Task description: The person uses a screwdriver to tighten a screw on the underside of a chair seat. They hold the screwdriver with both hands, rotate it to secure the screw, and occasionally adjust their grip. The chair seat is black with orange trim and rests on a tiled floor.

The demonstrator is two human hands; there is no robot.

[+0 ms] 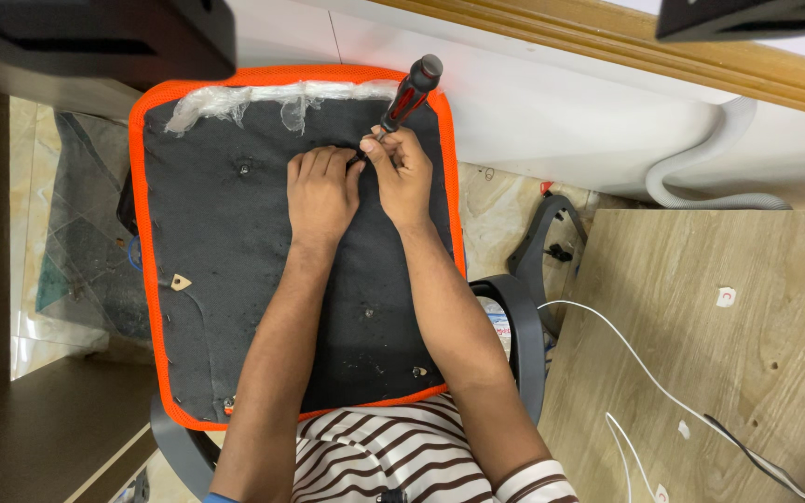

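Screwdriver [409,96], gripped in the right hand [402,172], meets the upturned seat [225,233] near its far edge; left hand [321,191] presses flat alongside. Rigid and light, it seems best held by the handle.

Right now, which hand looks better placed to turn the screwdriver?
The right hand: it already grips the screwdriver, tip down on the seat underside. The left hand only presses flat beside the tip.

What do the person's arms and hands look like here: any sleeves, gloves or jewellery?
Both hands, left hand and right hand, are bare, without gloves; no rings or watch show. Forearms are uncovered. A short striped sleeve, dark brown and white, shows at the right upper arm.
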